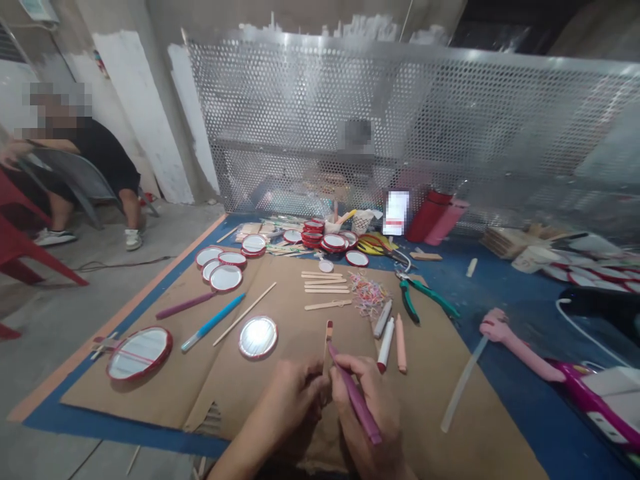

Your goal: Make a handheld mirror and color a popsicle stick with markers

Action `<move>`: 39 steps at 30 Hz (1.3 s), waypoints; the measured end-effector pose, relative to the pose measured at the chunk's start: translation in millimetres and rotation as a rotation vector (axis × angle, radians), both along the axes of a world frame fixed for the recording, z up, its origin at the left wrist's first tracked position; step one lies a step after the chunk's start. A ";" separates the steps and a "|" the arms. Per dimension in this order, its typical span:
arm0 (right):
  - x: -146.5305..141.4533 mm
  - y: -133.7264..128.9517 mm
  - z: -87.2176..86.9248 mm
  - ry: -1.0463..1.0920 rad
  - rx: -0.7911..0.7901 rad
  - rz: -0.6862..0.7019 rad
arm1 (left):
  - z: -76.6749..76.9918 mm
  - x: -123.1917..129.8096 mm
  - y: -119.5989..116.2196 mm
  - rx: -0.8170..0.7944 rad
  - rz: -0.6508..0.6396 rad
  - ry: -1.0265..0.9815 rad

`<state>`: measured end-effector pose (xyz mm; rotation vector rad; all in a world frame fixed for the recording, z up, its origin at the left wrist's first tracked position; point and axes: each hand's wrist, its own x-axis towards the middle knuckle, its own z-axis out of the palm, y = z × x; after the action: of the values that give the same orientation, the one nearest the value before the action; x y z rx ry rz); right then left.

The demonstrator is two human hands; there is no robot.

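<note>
Red-rimmed mirror [258, 337], green-handled pliers [425, 297]

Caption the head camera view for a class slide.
Left hand holds a craft stick, right hand a purple marker, above cardboard.

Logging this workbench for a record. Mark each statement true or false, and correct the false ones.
1. The right hand grips a magenta stick. True.
2. The left hand holds pliers. False: it holds a wooden craft stick with a red tip; the green-handled pliers lie apart from both hands.
3. A round mirror lies on the brown cardboard. True.
4. The seated person at the left wears boots. False: they wear white sneakers.
</note>
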<state>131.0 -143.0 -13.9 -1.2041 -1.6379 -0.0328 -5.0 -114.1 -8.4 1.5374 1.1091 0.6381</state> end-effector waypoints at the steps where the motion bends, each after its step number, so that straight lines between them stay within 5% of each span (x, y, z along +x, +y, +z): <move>1: 0.0 0.1 0.4 -0.001 0.002 0.008 | 0.8 0.2 0.1 -0.011 -0.003 -0.006; 19: 2.7 0.2 -1.0 -0.009 -0.028 0.026 | -3.9 1.6 1.9 0.012 0.004 -0.057; 26: -3.6 5.6 -8.9 0.086 0.144 -0.054 | 0.2 1.4 0.2 0.040 0.023 -0.032; 32: 1.7 1.3 -2.0 -0.022 0.004 0.025 | 3.7 0.6 0.3 0.051 0.012 -0.027; 39: 0.4 1.4 -4.1 0.003 0.042 -0.003 | 3.4 0.5 -0.1 0.041 0.019 -0.032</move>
<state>131.4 -141.6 -18.0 -1.1745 -1.6253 -0.0673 -4.5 -114.2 -5.0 1.5479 1.0935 0.7006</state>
